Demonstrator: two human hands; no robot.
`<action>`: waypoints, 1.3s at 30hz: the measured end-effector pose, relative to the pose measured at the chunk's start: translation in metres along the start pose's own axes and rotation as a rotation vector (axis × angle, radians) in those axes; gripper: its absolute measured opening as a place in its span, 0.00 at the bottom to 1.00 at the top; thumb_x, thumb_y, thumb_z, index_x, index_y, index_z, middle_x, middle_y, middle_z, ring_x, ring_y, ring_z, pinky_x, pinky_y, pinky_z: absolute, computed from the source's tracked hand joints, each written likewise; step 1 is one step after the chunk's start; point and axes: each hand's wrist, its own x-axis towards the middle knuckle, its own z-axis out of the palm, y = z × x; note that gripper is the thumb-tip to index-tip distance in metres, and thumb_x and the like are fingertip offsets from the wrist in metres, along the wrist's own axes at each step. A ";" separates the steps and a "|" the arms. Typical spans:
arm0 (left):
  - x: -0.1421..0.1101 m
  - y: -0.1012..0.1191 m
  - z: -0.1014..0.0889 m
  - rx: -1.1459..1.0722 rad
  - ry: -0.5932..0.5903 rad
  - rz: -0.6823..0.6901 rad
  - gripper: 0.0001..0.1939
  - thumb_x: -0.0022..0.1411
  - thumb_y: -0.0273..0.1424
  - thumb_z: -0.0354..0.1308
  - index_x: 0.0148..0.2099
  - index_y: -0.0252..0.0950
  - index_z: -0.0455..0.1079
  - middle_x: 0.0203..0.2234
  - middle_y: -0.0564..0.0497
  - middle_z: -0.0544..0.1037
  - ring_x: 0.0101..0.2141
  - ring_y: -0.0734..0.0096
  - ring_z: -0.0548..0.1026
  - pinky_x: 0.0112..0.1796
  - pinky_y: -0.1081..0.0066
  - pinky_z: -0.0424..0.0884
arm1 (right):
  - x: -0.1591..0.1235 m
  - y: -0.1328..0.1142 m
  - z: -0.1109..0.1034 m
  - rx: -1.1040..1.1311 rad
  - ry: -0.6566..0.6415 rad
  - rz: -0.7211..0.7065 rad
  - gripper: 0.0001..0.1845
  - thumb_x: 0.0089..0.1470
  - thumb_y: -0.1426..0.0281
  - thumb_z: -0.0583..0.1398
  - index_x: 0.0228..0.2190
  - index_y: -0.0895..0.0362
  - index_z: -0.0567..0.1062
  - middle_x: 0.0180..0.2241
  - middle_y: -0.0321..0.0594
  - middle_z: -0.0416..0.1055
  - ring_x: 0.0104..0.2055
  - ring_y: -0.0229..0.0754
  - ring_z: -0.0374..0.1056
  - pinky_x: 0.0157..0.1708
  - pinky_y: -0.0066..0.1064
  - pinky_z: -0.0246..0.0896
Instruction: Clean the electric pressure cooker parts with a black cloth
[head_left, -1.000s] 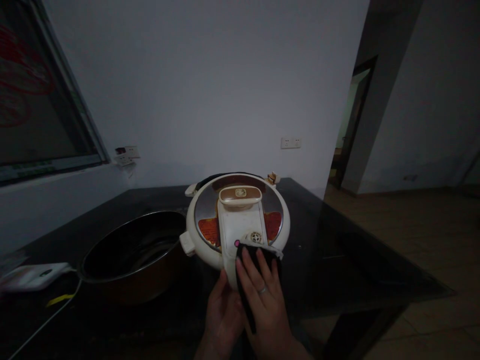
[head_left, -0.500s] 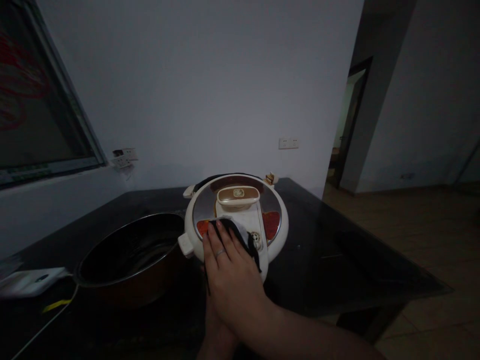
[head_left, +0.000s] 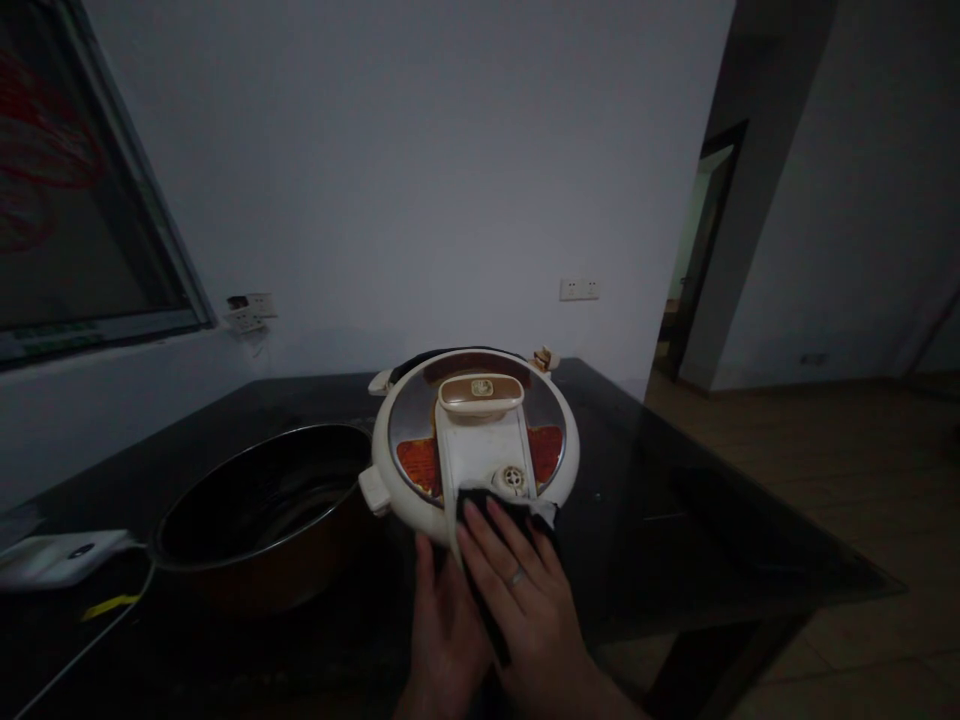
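Note:
A round cooker lid (head_left: 480,440) with a cream rim, shiny top, red-orange labels and a raised handle (head_left: 481,394) tilts toward me. My left hand (head_left: 448,625) is at its lower front edge, thumb up against the rim; its other fingers are partly hidden. My right hand (head_left: 525,590), wearing a ring, presses a black and grey cloth (head_left: 480,500) on the lid's front end, just below the round vent (head_left: 512,480). Most of the cloth is under that palm. Behind the lid, a dark rim and cream side lugs show.
Left of the lid stands a wide dark pot (head_left: 262,510) on the black table (head_left: 622,480). Farther left lie a white device (head_left: 67,558) with a cable and a yellow strip (head_left: 110,607). A wall socket (head_left: 579,289) is behind; the table's right edge borders the floor.
My right hand swept the cloth left across the lid's front, then came back right to below the vent. My left hand, covered half a second ago, shows again. The lid stays in place.

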 end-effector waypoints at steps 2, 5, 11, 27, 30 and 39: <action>0.002 0.000 -0.005 -0.244 -0.124 -0.063 0.30 0.70 0.45 0.32 0.57 0.41 0.70 0.55 0.48 0.72 0.59 0.69 0.65 0.62 0.63 0.49 | -0.018 0.009 0.002 0.042 0.018 0.019 0.28 0.60 0.77 0.48 0.61 0.61 0.59 0.61 0.41 0.62 0.67 0.43 0.47 0.65 0.40 0.41; 0.008 0.001 0.001 -0.667 -0.300 -0.109 0.27 0.71 0.43 0.34 0.62 0.40 0.64 0.59 0.49 0.66 0.61 0.72 0.61 0.63 0.67 0.43 | -0.033 0.018 0.009 0.140 0.084 0.065 0.34 0.58 0.78 0.51 0.64 0.61 0.51 0.63 0.44 0.57 0.68 0.46 0.45 0.63 0.41 0.51; 0.010 0.010 0.012 -0.742 -0.324 -0.145 0.26 0.70 0.43 0.36 0.63 0.44 0.61 0.62 0.53 0.61 0.63 0.68 0.58 0.64 0.62 0.41 | -0.021 0.033 0.004 0.384 0.251 0.383 0.31 0.60 0.78 0.51 0.63 0.51 0.56 0.63 0.41 0.57 0.64 0.45 0.55 0.58 0.40 0.60; 0.012 0.011 0.016 -0.839 -0.228 -0.167 0.22 0.71 0.29 0.38 0.50 0.41 0.74 0.47 0.53 0.79 0.50 0.79 0.73 0.55 0.75 0.60 | 0.065 0.049 -0.028 0.626 -0.149 -0.040 0.13 0.63 0.68 0.50 0.42 0.56 0.72 0.39 0.41 0.76 0.46 0.41 0.70 0.51 0.40 0.61; 0.012 0.009 0.017 -0.853 -0.213 -0.179 0.20 0.71 0.29 0.40 0.50 0.42 0.74 0.46 0.54 0.79 0.49 0.79 0.74 0.53 0.75 0.62 | 0.057 0.056 -0.028 0.572 -0.164 -0.113 0.13 0.63 0.69 0.51 0.46 0.56 0.71 0.44 0.42 0.76 0.54 0.41 0.66 0.60 0.43 0.54; 0.011 -0.006 0.009 -0.726 -0.185 -0.122 0.22 0.69 0.33 0.41 0.62 0.44 0.63 0.57 0.49 0.71 0.59 0.68 0.65 0.63 0.61 0.45 | 0.045 0.078 -0.025 0.440 -0.185 -0.038 0.20 0.63 0.70 0.52 0.56 0.58 0.65 0.57 0.48 0.67 0.63 0.43 0.58 0.62 0.48 0.52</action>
